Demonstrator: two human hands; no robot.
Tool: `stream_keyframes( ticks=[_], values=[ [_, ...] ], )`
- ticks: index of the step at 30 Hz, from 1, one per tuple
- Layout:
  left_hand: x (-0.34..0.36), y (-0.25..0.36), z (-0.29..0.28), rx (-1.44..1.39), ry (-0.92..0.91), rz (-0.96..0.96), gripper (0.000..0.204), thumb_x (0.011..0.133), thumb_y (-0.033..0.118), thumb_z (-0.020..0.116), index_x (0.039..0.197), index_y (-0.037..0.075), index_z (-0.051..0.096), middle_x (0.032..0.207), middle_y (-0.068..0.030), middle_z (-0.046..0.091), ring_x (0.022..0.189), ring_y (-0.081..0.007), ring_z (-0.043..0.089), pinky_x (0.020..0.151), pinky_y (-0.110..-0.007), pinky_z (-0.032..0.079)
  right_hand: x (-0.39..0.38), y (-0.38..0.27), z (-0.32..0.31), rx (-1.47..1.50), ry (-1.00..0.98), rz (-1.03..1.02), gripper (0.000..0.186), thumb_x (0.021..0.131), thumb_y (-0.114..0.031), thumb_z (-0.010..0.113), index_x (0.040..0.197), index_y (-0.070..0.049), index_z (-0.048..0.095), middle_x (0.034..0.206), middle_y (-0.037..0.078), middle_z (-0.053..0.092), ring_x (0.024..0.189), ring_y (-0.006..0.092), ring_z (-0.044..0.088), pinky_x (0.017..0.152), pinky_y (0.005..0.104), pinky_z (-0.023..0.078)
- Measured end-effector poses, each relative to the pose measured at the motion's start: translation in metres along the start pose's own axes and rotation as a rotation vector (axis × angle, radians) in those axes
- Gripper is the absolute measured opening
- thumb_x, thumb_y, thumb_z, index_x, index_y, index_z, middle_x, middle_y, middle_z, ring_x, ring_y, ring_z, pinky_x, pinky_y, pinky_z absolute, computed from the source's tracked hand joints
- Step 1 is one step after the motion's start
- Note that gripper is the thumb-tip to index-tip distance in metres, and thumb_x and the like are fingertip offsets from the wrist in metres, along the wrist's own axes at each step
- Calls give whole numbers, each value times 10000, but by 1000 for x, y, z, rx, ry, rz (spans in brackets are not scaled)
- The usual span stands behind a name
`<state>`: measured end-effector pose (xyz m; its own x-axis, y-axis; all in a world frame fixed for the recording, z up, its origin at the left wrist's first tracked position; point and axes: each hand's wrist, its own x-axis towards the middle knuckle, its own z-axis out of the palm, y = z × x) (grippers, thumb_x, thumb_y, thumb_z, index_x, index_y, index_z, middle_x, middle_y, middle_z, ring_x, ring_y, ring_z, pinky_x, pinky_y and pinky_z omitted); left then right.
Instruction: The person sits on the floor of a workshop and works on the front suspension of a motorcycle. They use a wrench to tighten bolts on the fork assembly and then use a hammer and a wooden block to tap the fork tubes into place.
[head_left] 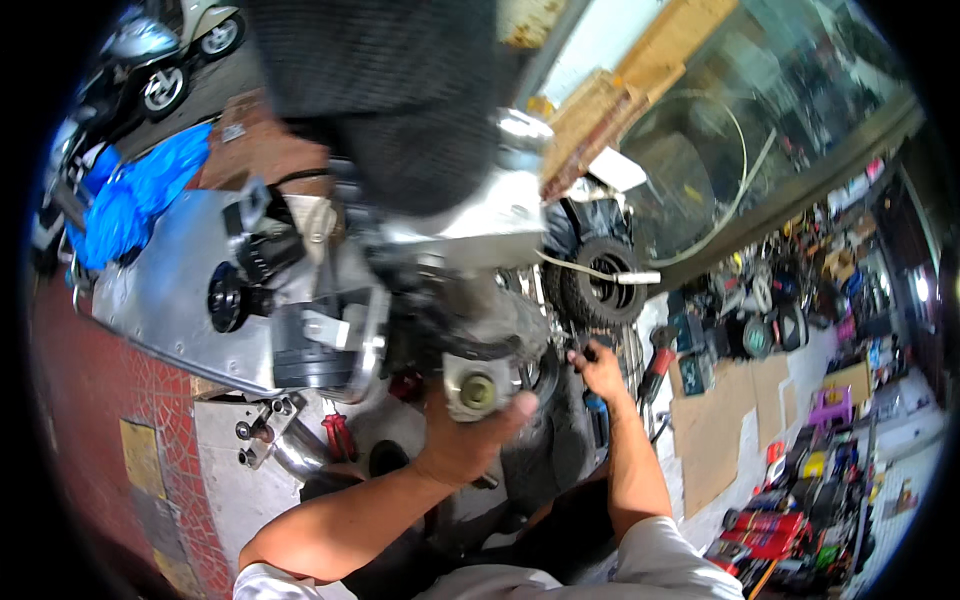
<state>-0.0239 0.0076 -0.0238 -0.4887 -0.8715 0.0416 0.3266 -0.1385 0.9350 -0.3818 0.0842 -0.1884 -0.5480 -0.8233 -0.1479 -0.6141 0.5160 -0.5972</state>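
My left hand (455, 445) is wrapped round the near end of a greasy metal machine part (480, 365), its thumb by a round greenish-brown bushing or bolt end. The part stands upright before me, blurred, with a dark textured thing (385, 90) covering its top. To the right, my right hand (602, 375) has its fingers curled together near the machine's side. Whatever it may hold is small and dark, and I cannot make it out. A blue-bodied tool (597, 415) lies just below that hand, partly hidden by it.
Red-handled pliers (340, 437) and a shiny metal pipe (300, 450) lie on the left. A metal sheet (160, 300) bears black parts. Small black tyres (605, 285) stand beyond my right hand, near a red-bodied tool (657, 368). Cardboard (715, 435) covers floor at right.
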Motion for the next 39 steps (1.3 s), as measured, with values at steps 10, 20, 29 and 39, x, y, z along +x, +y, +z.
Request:
stream_keyframes(
  ticks=[10,20,29,39],
  values=[
    [6,1,7,60,-66,88,431,869,506,604,964,94,522,841,-74,472,1020,-283,493,1070,-482,354,-10,-68,11,138,-82,-102,477,893,-357,730,1218,-17,652,1109,230,699,1070,407,669,927,483,533],
    [-40,37,-32,146,459,-482,420,980,492,608,1025,78,661,864,-30,643,839,-175,598,814,-378,457,-130,-87,-69,739,183,367,419,935,-286,711,1263,-32,647,1132,190,710,1004,362,697,875,427,549],
    [-13,107,47,114,495,-1105,448,895,559,615,1124,173,612,1064,-3,657,1040,-210,595,957,-464,413,-617,-21,-292,73,30,1542,405,882,-404,713,942,-4,739,835,167,734,773,322,722,753,425,562],
    [44,125,371,375,-104,-1093,327,926,393,658,1042,87,659,995,-87,719,958,-233,684,728,-415,541,-869,-119,-253,802,1070,2141,274,932,-291,522,757,-80,526,643,109,574,528,273,594,411,425,426]
  ],
)
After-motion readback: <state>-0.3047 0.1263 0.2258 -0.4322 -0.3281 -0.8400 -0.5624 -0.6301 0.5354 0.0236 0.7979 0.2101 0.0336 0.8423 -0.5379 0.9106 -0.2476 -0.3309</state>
